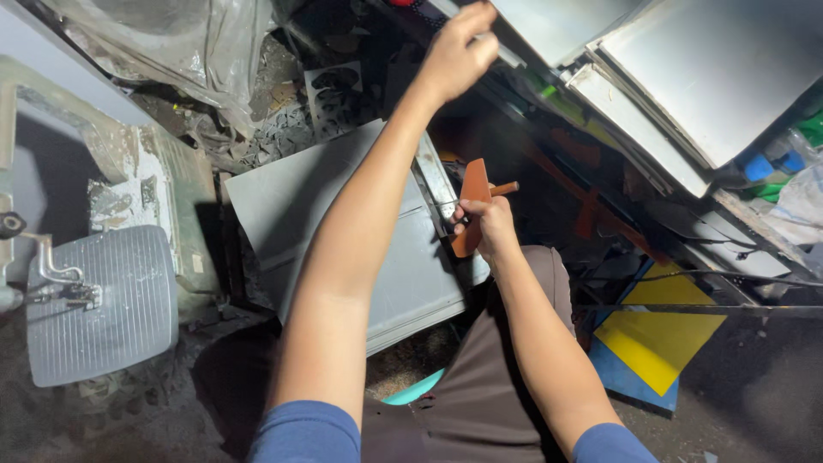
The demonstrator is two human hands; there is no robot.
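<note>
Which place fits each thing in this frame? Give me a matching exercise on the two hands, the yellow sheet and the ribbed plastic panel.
Things:
1. left hand
2. right hand
3. yellow sheet
4. ribbed plastic panel

Places:
A. on the floor at far left
B. raised to the top edge, closed on a thin metal strip
C. on the floor at right, over a blue sheet
D. at centre, holding a brown flat piece

Pairs: 1-B, 2-D, 3-C, 4-A

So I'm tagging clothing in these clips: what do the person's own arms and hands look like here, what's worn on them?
Both arms are bare from short blue sleeves down. The left hand and right hand wear no gloves, and no watch, ring or band shows on either wrist or on the fingers in view. Brown trousers cover the lap below.
</note>
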